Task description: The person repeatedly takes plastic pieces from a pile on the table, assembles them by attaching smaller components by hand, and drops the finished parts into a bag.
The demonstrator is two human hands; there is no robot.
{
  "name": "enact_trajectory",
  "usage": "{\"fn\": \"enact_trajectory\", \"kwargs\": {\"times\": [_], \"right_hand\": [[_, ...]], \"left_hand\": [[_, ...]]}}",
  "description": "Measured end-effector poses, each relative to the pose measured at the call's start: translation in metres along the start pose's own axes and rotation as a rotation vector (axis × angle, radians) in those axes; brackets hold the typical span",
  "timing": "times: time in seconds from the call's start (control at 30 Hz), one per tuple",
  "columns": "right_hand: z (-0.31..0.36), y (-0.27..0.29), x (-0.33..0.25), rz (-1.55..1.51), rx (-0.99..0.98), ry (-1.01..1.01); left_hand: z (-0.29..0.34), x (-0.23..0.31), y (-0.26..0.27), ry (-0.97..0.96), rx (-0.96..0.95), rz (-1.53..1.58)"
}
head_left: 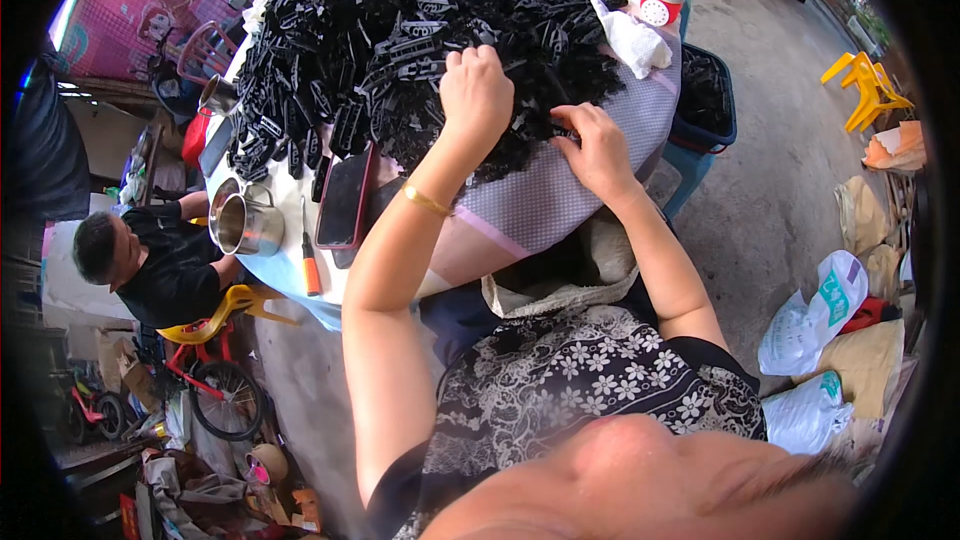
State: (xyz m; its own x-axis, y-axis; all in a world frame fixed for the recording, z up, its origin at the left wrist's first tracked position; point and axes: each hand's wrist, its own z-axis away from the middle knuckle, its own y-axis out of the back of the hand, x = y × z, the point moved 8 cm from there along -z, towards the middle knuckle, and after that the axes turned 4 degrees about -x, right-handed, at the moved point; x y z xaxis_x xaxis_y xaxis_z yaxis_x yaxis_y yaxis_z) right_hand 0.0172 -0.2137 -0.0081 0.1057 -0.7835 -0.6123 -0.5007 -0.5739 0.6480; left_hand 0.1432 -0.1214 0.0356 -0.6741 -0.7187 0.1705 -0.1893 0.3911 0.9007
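Observation:
A big heap of small black plastic parts covers much of the table. My left hand rests over the heap with its fingers curled in; whatever they hold is hidden beneath the knuckles. At the heap's near right edge, my right hand pinches a small black plastic part between thumb and fingers. Left of my left forearm lies a phone with a reddish edge. Beside it is a screwdriver with an orange handle.
Metal mugs stand at the table's left edge. A white cloth and a red-and-white container sit at the far right. Below is a dark bin. A person sits at the left, near a red bicycle.

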Motion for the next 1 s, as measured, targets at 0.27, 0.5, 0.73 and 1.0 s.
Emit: {"fn": "enact_trajectory", "kwargs": {"times": [0.27, 0.5, 0.73, 1.0], "right_hand": [[0.008, 0.011, 0.013, -0.201, 0.158, -0.060], [0.025, 0.042, -0.023, -0.406, 0.335, 0.182], [0.035, 0.049, -0.063, -0.173, 0.243, 0.360], [0.037, 0.047, -0.074, 0.008, 0.194, 0.391]], "left_hand": [[0.050, -0.010, 0.035, -0.090, 0.069, 0.680], [0.092, 0.007, -0.001, -0.101, -0.229, 1.307], [0.106, 0.015, -0.027, 0.193, -0.454, 1.886], [0.110, 0.017, -0.037, 0.224, -0.541, 2.008]]}}
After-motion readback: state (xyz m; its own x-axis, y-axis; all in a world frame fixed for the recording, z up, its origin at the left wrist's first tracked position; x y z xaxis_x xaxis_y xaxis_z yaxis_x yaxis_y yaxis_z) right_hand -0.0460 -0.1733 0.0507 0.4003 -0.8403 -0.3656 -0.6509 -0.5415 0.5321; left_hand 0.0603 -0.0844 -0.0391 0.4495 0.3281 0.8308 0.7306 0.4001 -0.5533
